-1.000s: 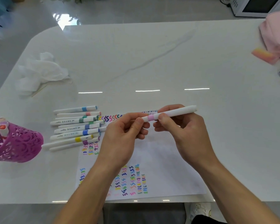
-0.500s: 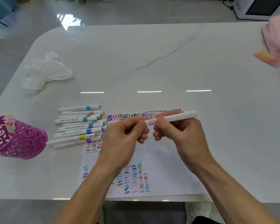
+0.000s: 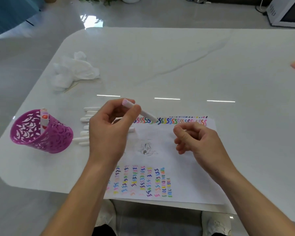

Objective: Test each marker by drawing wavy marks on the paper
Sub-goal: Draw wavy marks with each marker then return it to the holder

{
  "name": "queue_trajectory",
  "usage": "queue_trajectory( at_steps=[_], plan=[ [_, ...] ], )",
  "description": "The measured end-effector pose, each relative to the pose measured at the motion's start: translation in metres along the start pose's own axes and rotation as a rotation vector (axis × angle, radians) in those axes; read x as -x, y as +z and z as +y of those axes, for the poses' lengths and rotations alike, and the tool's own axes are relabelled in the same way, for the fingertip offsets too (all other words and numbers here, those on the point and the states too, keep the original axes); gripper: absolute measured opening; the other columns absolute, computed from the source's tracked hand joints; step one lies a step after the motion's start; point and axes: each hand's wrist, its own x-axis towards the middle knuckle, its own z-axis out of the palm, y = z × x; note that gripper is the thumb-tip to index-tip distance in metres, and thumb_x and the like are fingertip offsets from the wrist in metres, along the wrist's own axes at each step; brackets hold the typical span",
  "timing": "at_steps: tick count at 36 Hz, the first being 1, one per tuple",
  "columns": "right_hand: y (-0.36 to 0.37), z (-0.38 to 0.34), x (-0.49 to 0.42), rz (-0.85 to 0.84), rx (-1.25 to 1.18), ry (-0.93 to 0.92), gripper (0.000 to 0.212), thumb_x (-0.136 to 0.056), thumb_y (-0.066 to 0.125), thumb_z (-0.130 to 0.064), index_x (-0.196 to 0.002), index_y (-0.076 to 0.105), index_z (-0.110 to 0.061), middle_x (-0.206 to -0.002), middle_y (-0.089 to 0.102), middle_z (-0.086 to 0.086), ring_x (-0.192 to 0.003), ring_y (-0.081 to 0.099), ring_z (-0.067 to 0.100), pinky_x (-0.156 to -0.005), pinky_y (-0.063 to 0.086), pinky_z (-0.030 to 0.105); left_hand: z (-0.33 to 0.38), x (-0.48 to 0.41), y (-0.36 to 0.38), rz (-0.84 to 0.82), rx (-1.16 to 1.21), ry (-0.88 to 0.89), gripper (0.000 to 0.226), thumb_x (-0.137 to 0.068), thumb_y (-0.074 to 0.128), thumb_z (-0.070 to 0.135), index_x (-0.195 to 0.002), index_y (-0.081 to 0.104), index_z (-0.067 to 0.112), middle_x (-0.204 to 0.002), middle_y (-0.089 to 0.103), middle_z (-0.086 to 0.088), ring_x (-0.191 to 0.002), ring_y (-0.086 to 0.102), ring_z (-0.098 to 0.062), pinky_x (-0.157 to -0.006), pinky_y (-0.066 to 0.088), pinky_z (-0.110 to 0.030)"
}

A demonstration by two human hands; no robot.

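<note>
Across nearly the whole frame spreads the white tabletop (image 3: pixel 177 65), and on its near edge, at lower centre, lies the paper (image 3: pixel 186 167), already carrying columns of coloured wavy marks (image 3: pixel 143 181) low down and a row of them along its far edge (image 3: pixel 174 120). At centre left stands a purple cut-out pen holder (image 3: pixel 41 133) with one pen upright in it, and beyond it, toward the upper left, sits a crumpled tissue (image 3: pixel 73 70). The left hand (image 3: pixel 109 132) hovers over the paper's left edge, thumb and fingers pinching the pink-ended marker (image 3: pixel 146 114). The right hand (image 3: pixel 201 143) hangs over the right half of the paper with its fingers loosely curled; whether it holds a cap I cannot tell. A bundle of spare markers (image 3: pixel 85 133) lies just left of the paper, mostly hidden behind the left hand. The held marker's long axis slants from upper left down to the right, its pink end raised and its lower end at or just above the far row of marks, so the writing end appears to point away from the left hand toward the right one. My guess is that the left hand, the nearer one, makes the next short stroke in that row
</note>
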Motion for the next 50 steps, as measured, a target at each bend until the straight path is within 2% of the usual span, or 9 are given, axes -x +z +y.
queue_trajectory(
  at_steps=[5,11,14,20,25,30,37,42,50],
  plan=[
    [0.010,0.006,-0.002,-0.051,0.133,0.006,0.012,-0.094,0.074,-0.032,-0.101,0.074,-0.021,-0.079,0.077,0.002,-0.066,0.073,0.017,-0.063,0.059,0.023,0.010,-0.005,-0.020,0.147,-0.085,0.144,0.010,-0.089,0.073,0.015,-0.097,0.073,0.020,-0.099,0.076,0.006,-0.092,0.070,-0.008,-0.077,0.052,-0.017],
    [0.016,0.013,-0.004,-0.088,0.285,-0.007,0.008,-0.096,0.074,-0.027,-0.103,0.072,-0.026,-0.082,0.076,0.000,-0.069,0.074,0.013,-0.070,0.061,0.031,0.020,0.000,-0.043,0.311,-0.426,0.430,0.016,-0.101,0.062,0.023,-0.112,0.068,0.032,-0.111,0.067,0.017,-0.103,0.065,-0.004,-0.083,0.052,-0.019],
    [0.017,0.014,-0.006,-0.089,0.298,-0.008,0.007,-0.096,0.073,-0.024,-0.102,0.072,-0.027,-0.081,0.076,-0.003,-0.069,0.074,0.012,-0.069,0.058,0.029,0.024,0.001,-0.055,0.392,-0.587,0.571,0.025,-0.106,0.052,0.027,-0.122,0.068,0.019,-0.113,0.063,0.008,-0.101,0.059,0.001,-0.086,0.045,-0.013],
    [0.018,0.015,-0.008,-0.078,0.321,-0.010,0.008,-0.096,0.073,-0.023,-0.102,0.072,-0.027,-0.081,0.076,-0.005,-0.068,0.073,0.011,-0.068,0.056,0.028,0.028,0.001,-0.076,0.516,-0.690,0.650,0.035,-0.109,0.044,0.026,-0.128,0.066,0.006,-0.107,0.059,-0.002,-0.098,0.050,0.012,-0.088,0.037,-0.006],
    [0.020,0.015,-0.010,-0.063,0.349,-0.018,0.008,-0.096,0.073,-0.023,-0.101,0.072,-0.029,-0.081,0.076,-0.003,-0.067,0.074,0.010,-0.070,0.058,0.030,0.027,0.000,-0.094,0.516,-0.686,0.604,0.041,-0.109,0.040,0.032,-0.126,0.066,0.005,-0.110,0.049,0.016,-0.101,0.056,-0.001,-0.090,0.049,-0.023],
    [0.022,0.012,-0.011,-0.067,0.372,-0.008,0.006,-0.096,0.073,-0.025,-0.101,0.071,-0.028,-0.081,0.076,-0.004,-0.066,0.074,0.011,-0.074,0.061,0.036,0.023,-0.001,-0.109,0.505,-0.755,0.536,0.037,-0.108,0.042,0.036,-0.131,0.065,0.019,-0.104,0.048,0.022,-0.096,0.051,0.009,-0.088,0.039,-0.007],
    [0.023,0.010,-0.010,-0.063,0.395,-0.001,0.006,-0.098,0.071,-0.025,-0.104,0.070,-0.027,-0.083,0.076,-0.003,-0.067,0.073,0.009,-0.072,0.060,0.032,0.012,-0.002,-0.126,0.414,-0.893,0.374,0.031,-0.106,0.047,0.035,-0.135,0.058,0.033,-0.108,0.056,0.014,-0.095,0.056,-0.004,-0.083,0.037,-0.003],
    [0.024,0.010,-0.011,-0.060,0.395,0.005,0.007,-0.098,0.071,-0.025,-0.104,0.070,-0.026,-0.084,0.076,-0.003,-0.066,0.073,0.010,-0.070,0.060,0.031,0.012,0.001,-0.126,0.422,-0.935,0.313,0.027,-0.101,0.056,0.025,-0.125,0.067,0.029,-0.110,0.061,0.013,-0.096,0.058,-0.006,-0.078,0.034,0.007],
    [0.025,0.011,-0.013,-0.058,0.406,-0.002,0.007,-0.097,0.071,-0.025,-0.104,0.070,-0.027,-0.084,0.076,-0.004,-0.067,0.073,0.009,-0.071,0.060,0.032,0.010,-0.001,-0.126,0.455,-1.030,0.246,0.027,-0.100,0.058,0.024,-0.124,0.069,0.022,-0.116,0.066,-0.003,-0.097,0.065,-0.021,-0.088,0.051,-0.029]
  ],
)
